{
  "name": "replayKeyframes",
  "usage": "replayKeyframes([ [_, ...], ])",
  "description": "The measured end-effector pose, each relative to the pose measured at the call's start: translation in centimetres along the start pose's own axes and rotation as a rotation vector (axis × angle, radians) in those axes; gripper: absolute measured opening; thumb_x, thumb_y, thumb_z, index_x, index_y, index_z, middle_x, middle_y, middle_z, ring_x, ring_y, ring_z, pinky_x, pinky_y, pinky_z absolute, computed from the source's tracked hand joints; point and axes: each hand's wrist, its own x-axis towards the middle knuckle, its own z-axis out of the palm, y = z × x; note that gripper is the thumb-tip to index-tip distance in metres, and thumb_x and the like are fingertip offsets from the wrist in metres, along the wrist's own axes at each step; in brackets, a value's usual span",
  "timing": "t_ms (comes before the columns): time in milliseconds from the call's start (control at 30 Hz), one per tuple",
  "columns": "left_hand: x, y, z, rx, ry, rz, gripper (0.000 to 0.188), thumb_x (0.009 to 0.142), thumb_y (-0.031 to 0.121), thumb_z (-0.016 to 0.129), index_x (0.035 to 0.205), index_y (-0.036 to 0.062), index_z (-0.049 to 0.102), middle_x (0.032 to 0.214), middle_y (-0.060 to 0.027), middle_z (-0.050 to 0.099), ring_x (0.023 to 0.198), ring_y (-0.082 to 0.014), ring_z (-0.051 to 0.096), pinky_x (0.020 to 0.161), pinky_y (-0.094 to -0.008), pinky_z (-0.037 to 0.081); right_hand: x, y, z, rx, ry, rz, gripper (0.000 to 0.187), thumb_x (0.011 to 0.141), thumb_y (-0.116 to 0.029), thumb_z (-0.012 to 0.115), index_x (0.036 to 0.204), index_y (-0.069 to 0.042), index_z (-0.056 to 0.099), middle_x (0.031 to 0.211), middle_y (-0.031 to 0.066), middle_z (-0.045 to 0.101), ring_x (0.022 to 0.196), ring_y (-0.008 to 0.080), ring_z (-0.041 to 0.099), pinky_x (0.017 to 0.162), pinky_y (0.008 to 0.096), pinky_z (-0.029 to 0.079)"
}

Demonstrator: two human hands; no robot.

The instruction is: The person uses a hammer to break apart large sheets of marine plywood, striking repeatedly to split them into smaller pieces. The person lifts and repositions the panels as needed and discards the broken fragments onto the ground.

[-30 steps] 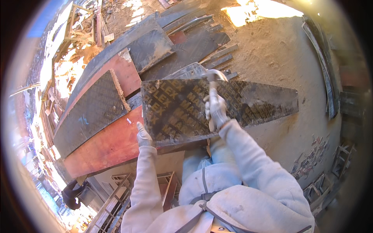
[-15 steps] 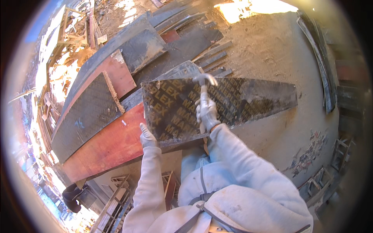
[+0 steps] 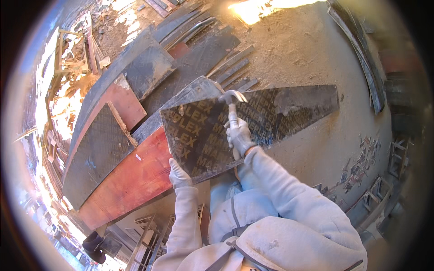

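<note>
My right hand (image 3: 239, 137), in a pale glove, is wrapped round the handle of a claw hammer (image 3: 232, 107). The hammer's head points away from me, over a dark printed plywood panel (image 3: 280, 113). This panel is long and narrows toward its right end. My left hand (image 3: 180, 175), also gloved, grips its near left corner; the fingers beneath are hidden. Under and left of the panel lies a long red board (image 3: 131, 176), with another dark plywood piece (image 3: 97, 147) beside it.
Beyond the panel, several dark sheets (image 3: 147, 72) and strips (image 3: 233, 67) lie piled on dusty ground. Long dark boards (image 3: 359, 58) rest at the far right. Small scraps (image 3: 359, 165) lie to the right. Wooden frames (image 3: 142, 239) stand at the lower left, near a dark rounded object (image 3: 94, 247).
The view has turned, so the panel's left end sits lower and its right end higher in the picture. My left hand and the panel have shifted slightly right over the red board.
</note>
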Motion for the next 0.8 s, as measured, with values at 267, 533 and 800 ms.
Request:
replayKeyframes([
  [267,-0.9,-0.4,-1.0,0.146,-0.045,-0.191,0.077,0.108,0.06,0.039,0.119,-0.0104,0.068,0.096,-0.0104,0.073,0.081,-0.0195,0.059,0.081,-0.0353,0.05,-0.8,-1.8,-0.4,-0.068,-0.037,-0.01,0.051,0.108,-0.055,0.045,0.088,-0.009,0.053,0.055,-0.0033,0.044,0.036,0.0096,0.039,0.033,0.0283,0.034],
  [533,-1.0,-2.1,-1.3,0.164,-0.01,-0.141,0.078,0.108,0.061,0.036,0.107,-0.0066,0.073,0.074,-0.0039,0.063,0.07,-0.0146,0.051,0.069,-0.0333,0.045,-7.3,-4.3,1.4,-0.048,-0.366,-0.197,0.048,0.108,-0.051,0.046,0.096,-0.006,0.058,0.057,-0.004,0.047,0.043,0.006,0.043,0.04,0.0249,0.036],
  [800,-1.4,-1.5,-1.7,0.106,-0.092,-0.173,0.076,0.109,0.059,0.033,0.123,-0.0052,0.071,0.109,-0.0149,0.076,0.1,-0.0205,0.066,0.093,-0.034,0.05,-7.2,-2.6,4.6,-0.317,-0.349,-0.144,0.045,0.11,-0.044,0.049,0.092,-0.006,0.063,0.063,0.0017,0.054,0.055,0.0128,0.054,0.054,0.0327,0.047],
])
